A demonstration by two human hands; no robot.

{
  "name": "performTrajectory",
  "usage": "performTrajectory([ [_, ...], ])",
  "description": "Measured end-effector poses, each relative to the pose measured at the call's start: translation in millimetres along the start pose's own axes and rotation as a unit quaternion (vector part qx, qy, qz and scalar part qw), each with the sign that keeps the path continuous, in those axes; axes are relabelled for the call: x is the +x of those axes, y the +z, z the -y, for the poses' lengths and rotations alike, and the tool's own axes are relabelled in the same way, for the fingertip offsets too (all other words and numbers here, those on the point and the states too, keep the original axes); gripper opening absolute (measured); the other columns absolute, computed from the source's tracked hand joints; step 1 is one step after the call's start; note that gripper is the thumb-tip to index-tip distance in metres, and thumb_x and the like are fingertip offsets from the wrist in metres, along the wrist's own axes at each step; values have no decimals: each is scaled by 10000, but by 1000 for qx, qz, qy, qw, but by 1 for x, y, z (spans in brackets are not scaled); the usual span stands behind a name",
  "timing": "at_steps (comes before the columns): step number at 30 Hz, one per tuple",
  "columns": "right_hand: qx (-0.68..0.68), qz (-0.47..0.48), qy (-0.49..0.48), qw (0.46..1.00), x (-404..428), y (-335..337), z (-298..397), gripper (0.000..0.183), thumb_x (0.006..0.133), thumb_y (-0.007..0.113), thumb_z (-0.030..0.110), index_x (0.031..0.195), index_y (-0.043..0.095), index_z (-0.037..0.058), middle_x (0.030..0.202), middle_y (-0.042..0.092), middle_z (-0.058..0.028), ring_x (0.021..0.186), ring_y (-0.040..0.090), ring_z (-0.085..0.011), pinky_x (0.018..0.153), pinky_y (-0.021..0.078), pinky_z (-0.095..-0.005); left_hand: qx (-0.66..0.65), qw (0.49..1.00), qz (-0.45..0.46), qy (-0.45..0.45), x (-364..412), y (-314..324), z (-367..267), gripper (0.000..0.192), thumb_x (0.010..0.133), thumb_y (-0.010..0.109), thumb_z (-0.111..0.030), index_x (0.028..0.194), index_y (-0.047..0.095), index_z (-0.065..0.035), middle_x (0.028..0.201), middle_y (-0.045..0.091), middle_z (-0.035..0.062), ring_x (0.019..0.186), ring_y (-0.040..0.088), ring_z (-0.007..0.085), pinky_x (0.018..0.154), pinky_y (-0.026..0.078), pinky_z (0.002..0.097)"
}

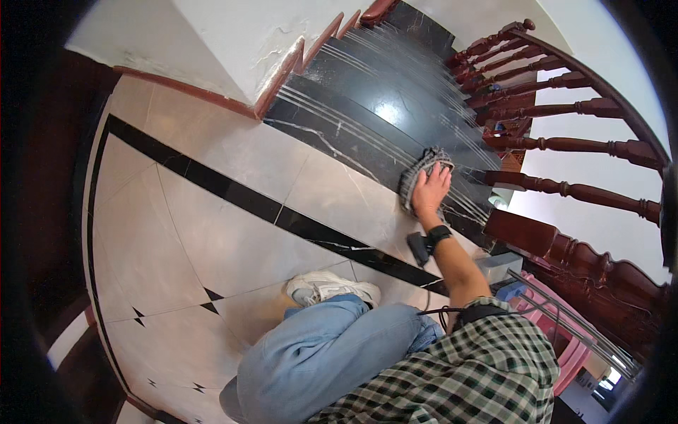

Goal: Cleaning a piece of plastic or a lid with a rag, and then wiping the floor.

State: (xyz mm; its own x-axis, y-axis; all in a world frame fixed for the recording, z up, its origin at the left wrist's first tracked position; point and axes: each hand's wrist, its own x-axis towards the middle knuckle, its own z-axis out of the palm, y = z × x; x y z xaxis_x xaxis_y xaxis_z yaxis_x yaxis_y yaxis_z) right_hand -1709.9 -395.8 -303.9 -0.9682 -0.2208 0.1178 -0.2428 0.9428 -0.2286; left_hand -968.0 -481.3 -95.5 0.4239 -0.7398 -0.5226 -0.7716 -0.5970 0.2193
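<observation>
My right hand point(431, 191) lies palm down on a bunched grey fringed cloth point(408, 185), its thumb to the left. The cloth rests at the edge of the top step point(328, 140), a black stone stair tread with white veins and pale inlaid lines. Part of the cloth is hidden under my palm and fingers. Around my right wrist sits a black band point(438, 233) with a small black device point(418, 249) and a cable. My left hand is out of view.
Black stairs point(360, 69) lead away between a white wall point(228, 42) with peeling paint and a dark red wooden balustrade point(567, 143). A pink plastic container point(569, 365) and metal tubes point(588, 334) stand at right. My shoe point(333, 289) is on the tiled floor point(254, 259).
</observation>
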Motion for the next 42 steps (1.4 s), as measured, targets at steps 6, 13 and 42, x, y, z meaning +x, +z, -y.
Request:
performTrajectory([
  [6,79,31,-176,981,24,23,157,535,761,463,357,1183,366,42,1246,285,-222,1176,220,-350,959,153,-438,15,1000,-18,10,-5,-26,-16,254,776,493,-152,964,513,17,800,544,60,710,472,134,625,394,258],
  [13,174,39,-360,916,2,42,278,454,710,517,246,1084,439,1,1158,373,-209,1119,296,-345,937,209,-455,-3,999,-48,7,-21,-48,-10,244,781,482,-129,971,510,21,781,535,54,686,457,118,613,385,240],
  [42,-36,150,169,974,-52,-80,-166,517,812,401,358,1210,333,35,1264,252,-232,1141,264,-376,938,216,-417,154,942,111,276,189,-67,-235,284,793,474,-131,1020,484,39,781,521,58,648,464,109,577,394,233],
])
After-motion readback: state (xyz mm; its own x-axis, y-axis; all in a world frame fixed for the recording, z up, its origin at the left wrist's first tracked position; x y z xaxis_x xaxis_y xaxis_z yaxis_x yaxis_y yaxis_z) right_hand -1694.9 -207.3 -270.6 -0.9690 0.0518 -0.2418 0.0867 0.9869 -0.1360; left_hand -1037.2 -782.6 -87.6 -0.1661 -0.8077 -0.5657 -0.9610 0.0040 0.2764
